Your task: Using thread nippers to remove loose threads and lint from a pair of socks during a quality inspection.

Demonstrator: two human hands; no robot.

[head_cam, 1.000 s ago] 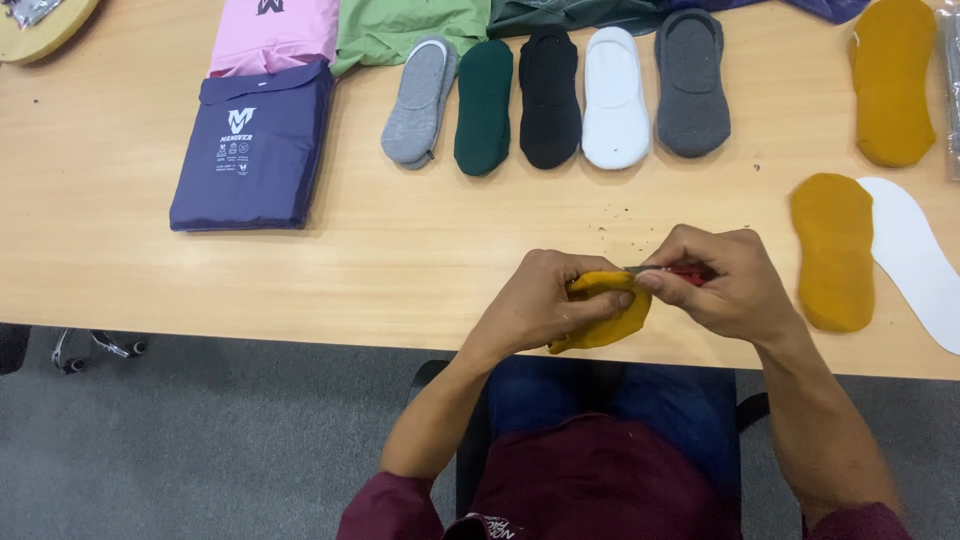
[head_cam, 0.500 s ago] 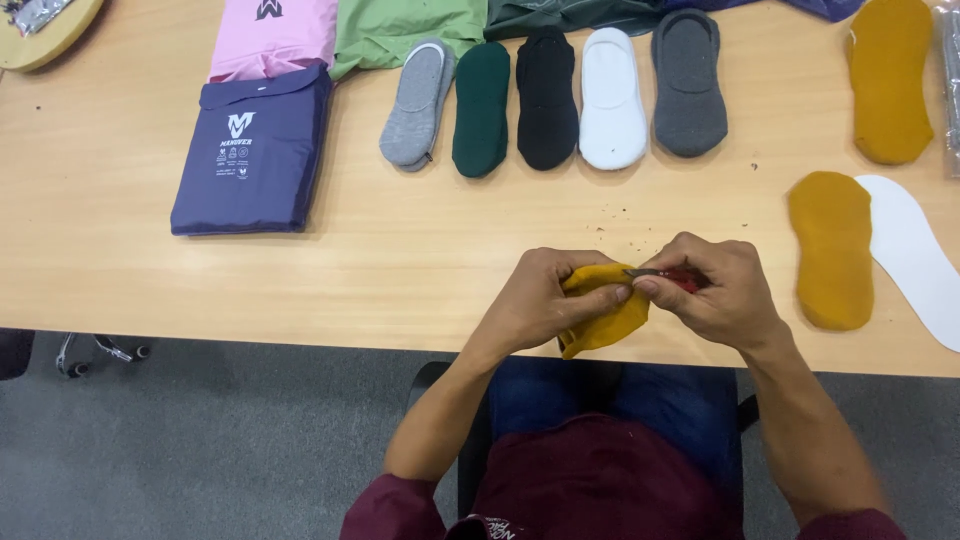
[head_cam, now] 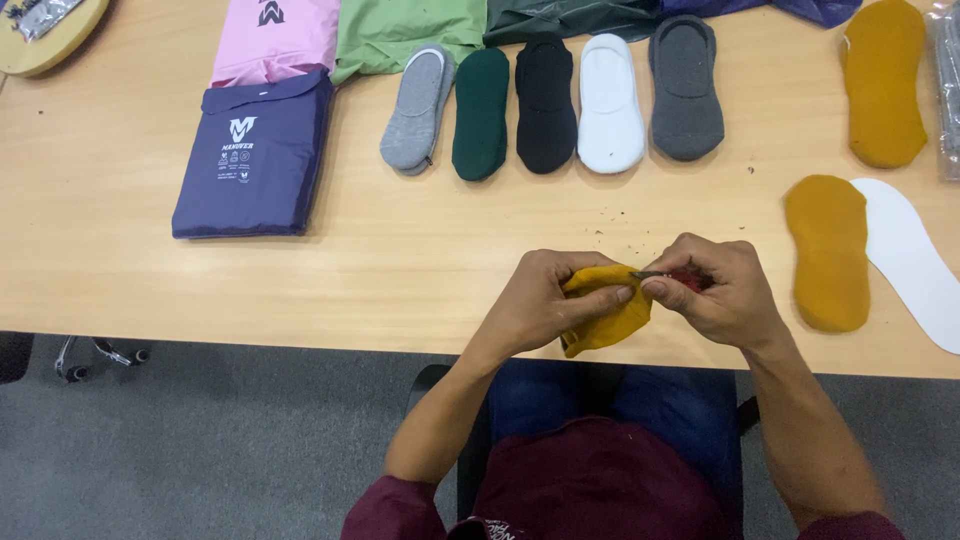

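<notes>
My left hand [head_cam: 545, 295] grips a mustard-yellow sock [head_cam: 610, 318] folded near the table's front edge. My right hand [head_cam: 720, 288] pinches a small red-handled cutting tool [head_cam: 672, 276] whose metal tip touches the sock's top edge. Both hands meet over the sock. Most of the tool is hidden by my fingers.
Several low-cut socks lie in a row at the back: grey [head_cam: 418, 110], dark green [head_cam: 481, 112], black [head_cam: 545, 102], white [head_cam: 611, 102], dark grey [head_cam: 686, 88]. Two mustard socks [head_cam: 826, 252] [head_cam: 883, 82] and a white insole shape [head_cam: 912, 260] lie right. A navy packet [head_cam: 252, 155] and a pink one [head_cam: 275, 40] lie left.
The hands and sock stay almost in place; the fingers shift slightly on the sock and tool. The view has drifted a little.
</notes>
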